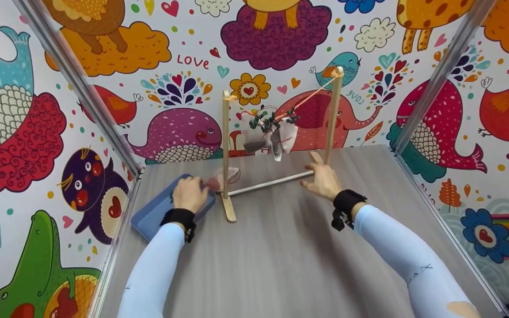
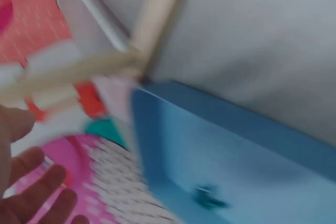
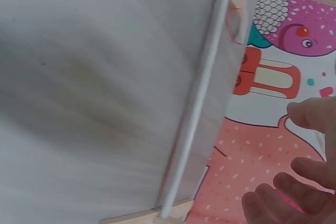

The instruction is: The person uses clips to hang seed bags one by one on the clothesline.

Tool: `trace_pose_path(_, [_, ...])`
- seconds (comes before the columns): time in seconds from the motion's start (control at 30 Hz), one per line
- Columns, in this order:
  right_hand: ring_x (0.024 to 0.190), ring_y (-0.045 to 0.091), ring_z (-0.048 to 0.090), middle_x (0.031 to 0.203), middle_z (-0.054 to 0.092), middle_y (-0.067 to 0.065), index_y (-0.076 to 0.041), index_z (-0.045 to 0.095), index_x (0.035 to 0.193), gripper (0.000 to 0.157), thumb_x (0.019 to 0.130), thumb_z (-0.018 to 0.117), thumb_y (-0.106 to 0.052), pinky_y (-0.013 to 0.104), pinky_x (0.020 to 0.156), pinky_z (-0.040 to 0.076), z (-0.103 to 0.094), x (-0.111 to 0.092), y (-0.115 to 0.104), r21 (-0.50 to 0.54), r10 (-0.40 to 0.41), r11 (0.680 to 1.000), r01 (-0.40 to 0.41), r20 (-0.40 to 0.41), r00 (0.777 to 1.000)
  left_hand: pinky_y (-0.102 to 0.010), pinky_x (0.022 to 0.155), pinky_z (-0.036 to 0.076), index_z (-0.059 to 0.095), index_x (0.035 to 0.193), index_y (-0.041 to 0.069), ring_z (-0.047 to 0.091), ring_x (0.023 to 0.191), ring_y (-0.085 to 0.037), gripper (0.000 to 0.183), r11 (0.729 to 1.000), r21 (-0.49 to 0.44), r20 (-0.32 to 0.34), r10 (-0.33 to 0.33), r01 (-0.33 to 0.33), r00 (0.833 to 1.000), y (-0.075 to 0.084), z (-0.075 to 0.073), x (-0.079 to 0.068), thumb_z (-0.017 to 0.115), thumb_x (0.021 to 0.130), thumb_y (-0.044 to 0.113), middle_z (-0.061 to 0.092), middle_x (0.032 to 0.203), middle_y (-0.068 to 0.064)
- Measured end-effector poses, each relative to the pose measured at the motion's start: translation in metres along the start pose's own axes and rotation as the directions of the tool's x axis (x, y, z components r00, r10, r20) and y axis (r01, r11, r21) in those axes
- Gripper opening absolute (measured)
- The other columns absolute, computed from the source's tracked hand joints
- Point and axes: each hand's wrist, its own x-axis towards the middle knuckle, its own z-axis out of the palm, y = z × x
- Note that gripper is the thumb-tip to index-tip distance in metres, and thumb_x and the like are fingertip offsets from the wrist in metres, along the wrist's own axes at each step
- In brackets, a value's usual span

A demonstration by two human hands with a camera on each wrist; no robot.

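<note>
My left hand [image 1: 189, 194] is over the blue tray [image 1: 148, 216], its fingers extended and nothing in them in the left wrist view. A small dark green piece [image 2: 209, 196] lies in the tray. Near the base of the left wooden post [image 1: 226, 145], my right hand's counterpart aside, sits a pinkish translucent pouch [image 1: 228, 178]. My right hand [image 1: 324, 181] is by the foot of the right wooden post [image 1: 334, 115], fingers loosely spread, holding nothing. A white rod [image 1: 272, 182] joins the posts low down. From the orange cord [image 1: 314, 93] hang small pouches [image 1: 287, 134] bunched with dark green pieces [image 1: 265, 123].
A grey wood-grain tabletop [image 1: 272, 256] lies under everything. Printed walls [image 1: 276, 39] stand behind and at both sides, with metal corner rails [image 1: 440, 75] at the edges. The left post's flat foot [image 1: 229, 210] points towards me, close to the tray.
</note>
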Motion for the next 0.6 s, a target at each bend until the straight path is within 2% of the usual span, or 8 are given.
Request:
trace_pose_path(0.13, [0.125, 0.051, 0.073, 0.133, 0.079, 0.029, 0.006, 0.075, 0.134, 0.052, 0.092, 0.086, -0.022, 0.065, 0.109, 0.058, 0.007, -0.004, 0.006, -0.018, -0.004, 1.000, 0.004, 0.021, 1.000, -0.068, 0.099, 0.062, 0.076, 0.126, -0.005, 0.073, 0.115, -0.056, 0.040, 0.995, 0.000, 0.114, -0.102, 0.102, 0.988, -0.044, 0.016, -0.007, 0.079, 0.101, 0.026, 0.078, 0.124, -0.031])
trace_pose_path(0.17, [0.124, 0.051, 0.073, 0.130, 0.080, 0.029, 0.006, 0.077, 0.130, 0.049, 0.091, 0.087, -0.022, 0.065, 0.108, 0.058, 0.009, -0.005, 0.007, -0.030, -0.009, 1.000, 0.010, 0.033, 0.999, -0.069, 0.101, 0.060, 0.074, 0.128, -0.005, 0.072, 0.117, -0.056, 0.044, 0.993, 0.014, 0.141, -0.116, 0.115, 0.983, -0.059, 0.028, -0.008, 0.079, 0.102, 0.031, 0.076, 0.127, -0.031])
trace_pose_path(0.23, [0.122, 0.051, 0.074, 0.125, 0.081, 0.028, 0.007, 0.079, 0.124, 0.045, 0.090, 0.087, -0.020, 0.064, 0.107, 0.058, 0.012, -0.007, 0.009, -0.024, -0.018, 1.000, 0.019, 0.075, 0.997, -0.070, 0.109, 0.056, 0.070, 0.138, -0.006, 0.068, 0.127, -0.057, 0.057, 0.989, 0.028, 0.220, -0.149, 0.147, 0.964, -0.081, 0.045, -0.010, 0.076, 0.105, 0.041, 0.071, 0.139, -0.033])
trace_pose_path(0.3, [0.122, 0.050, 0.074, 0.124, 0.081, 0.029, 0.008, 0.080, 0.122, 0.043, 0.089, 0.087, -0.019, 0.064, 0.106, 0.059, 0.016, -0.008, 0.009, -0.004, -0.025, 1.000, 0.026, 0.132, 0.991, -0.072, 0.116, 0.051, 0.060, 0.151, -0.006, 0.059, 0.140, -0.059, 0.070, 0.978, 0.031, 0.312, -0.205, 0.206, 0.928, -0.094, 0.052, -0.013, 0.074, 0.106, 0.045, 0.059, 0.156, -0.034])
trace_pose_path(0.37, [0.120, 0.049, 0.076, 0.125, 0.081, 0.029, 0.008, 0.079, 0.121, 0.042, 0.089, 0.087, -0.019, 0.063, 0.104, 0.061, 0.016, -0.009, 0.012, 0.007, -0.031, 1.000, 0.030, 0.180, 0.983, -0.076, 0.119, 0.047, 0.049, 0.162, -0.004, 0.049, 0.150, -0.060, 0.081, 0.966, 0.025, 0.377, -0.247, 0.257, 0.893, -0.099, 0.058, -0.011, 0.075, 0.105, 0.048, 0.044, 0.170, -0.034])
trace_pose_path(0.4, [0.117, 0.048, 0.077, 0.123, 0.081, 0.029, 0.008, 0.080, 0.120, 0.041, 0.089, 0.087, -0.019, 0.062, 0.102, 0.062, 0.017, -0.010, 0.013, 0.013, -0.025, 1.000, 0.023, 0.207, 0.978, -0.078, 0.120, 0.046, 0.043, 0.166, -0.004, 0.043, 0.155, -0.062, 0.086, 0.958, 0.018, 0.414, -0.269, 0.287, 0.870, -0.096, 0.054, -0.013, 0.076, 0.105, 0.047, 0.035, 0.176, -0.035])
trace_pose_path(0.47, [0.111, 0.044, 0.078, 0.121, 0.082, 0.027, 0.005, 0.081, 0.118, 0.040, 0.089, 0.088, -0.021, 0.059, 0.098, 0.064, 0.017, -0.012, 0.016, 0.000, -0.016, 1.000, 0.016, 0.260, 0.966, -0.083, 0.118, 0.045, 0.036, 0.171, -0.003, 0.036, 0.158, -0.064, 0.093, 0.948, 0.020, 0.453, -0.293, 0.319, 0.842, -0.091, 0.049, -0.014, 0.079, 0.103, 0.044, 0.022, 0.181, -0.035])
trace_pose_path(0.6, [0.106, 0.036, 0.078, 0.116, 0.085, 0.021, 0.000, 0.085, 0.113, 0.034, 0.089, 0.090, -0.023, 0.054, 0.094, 0.065, 0.019, -0.016, 0.021, -0.043, 0.009, 0.999, 0.007, 0.345, 0.939, -0.088, 0.116, 0.042, 0.029, 0.173, -0.002, 0.031, 0.159, -0.067, 0.098, 0.953, 0.023, 0.479, -0.275, 0.301, 0.834, -0.091, 0.052, -0.019, 0.076, 0.104, 0.048, 0.008, 0.185, -0.034])
